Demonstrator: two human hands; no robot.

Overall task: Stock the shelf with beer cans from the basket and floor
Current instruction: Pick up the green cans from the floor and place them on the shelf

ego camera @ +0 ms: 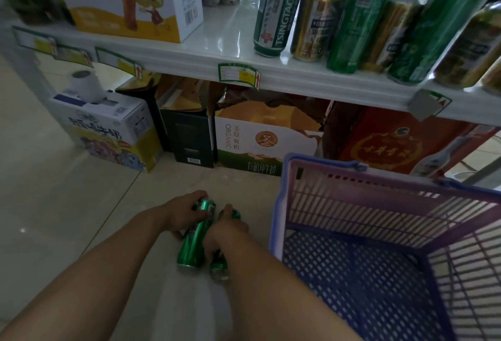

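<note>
Two green beer cans stand on the tiled floor just left of the basket. My left hand [184, 211] grips the left green can [195, 237] around its upper part. My right hand [226, 229] is wrapped around the right green can [220, 264], whose top and bottom show past my fingers. The purple-blue plastic basket [352, 205] sits at the right, and its visible inside holds no cans. On the white shelf [217, 50] above stand several green and gold beer cans [276, 17] at the right.
A yellow-white duck carton [130, 1] takes up the shelf's left part. Under the shelf stand a milk carton [108, 134], a dark box [189, 137], an organic milk box [260, 142] and a red liquor box [393, 148]. Bare floor lies at the left.
</note>
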